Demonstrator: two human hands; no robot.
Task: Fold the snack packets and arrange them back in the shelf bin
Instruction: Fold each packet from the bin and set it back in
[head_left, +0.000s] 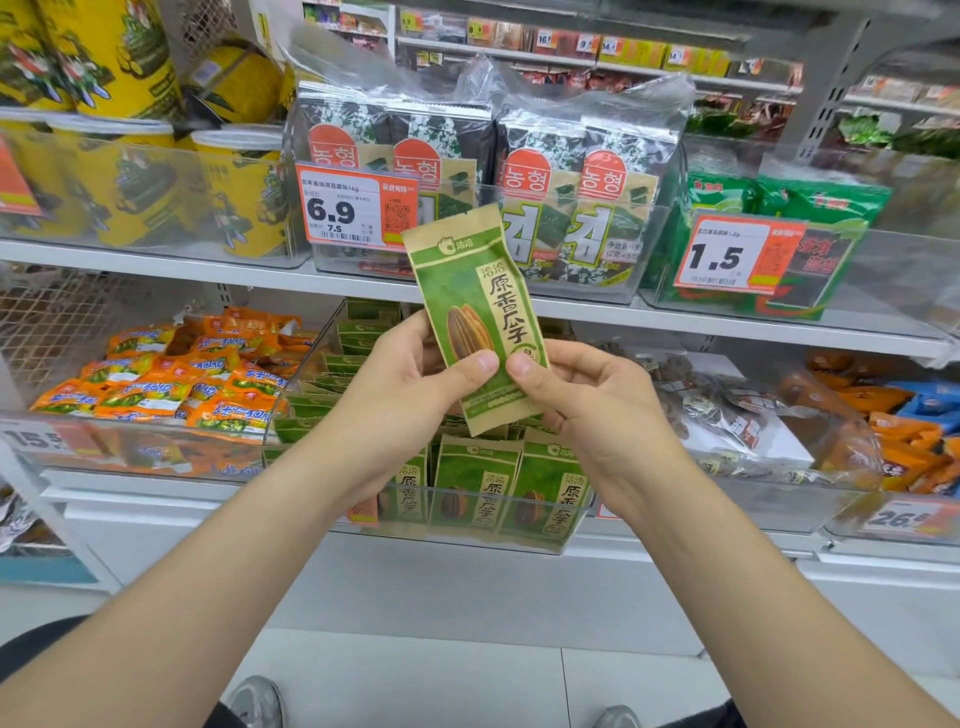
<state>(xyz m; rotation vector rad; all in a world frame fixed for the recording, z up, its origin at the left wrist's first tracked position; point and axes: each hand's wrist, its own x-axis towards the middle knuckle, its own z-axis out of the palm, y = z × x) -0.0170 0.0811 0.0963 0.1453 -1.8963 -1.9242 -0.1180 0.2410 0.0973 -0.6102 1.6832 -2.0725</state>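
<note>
Above the part-filled clear plastic shelf bin (493, 489), one seemingly unfolded green-and-tan paper snack packet (478, 301) is pinched by left hand (410, 374) and right hand (587, 395).

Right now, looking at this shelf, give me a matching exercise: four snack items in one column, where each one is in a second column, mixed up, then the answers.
Things
1. green seed packet
2. orange packets
3. yellow tubs
4. seaweed packs

Places
A. upper shelf, far left
B. lower shelf, far left
C. pinched between left hand and right hand
D. upper shelf, middle

Pairs: 1-C, 2-B, 3-A, 4-D
</note>
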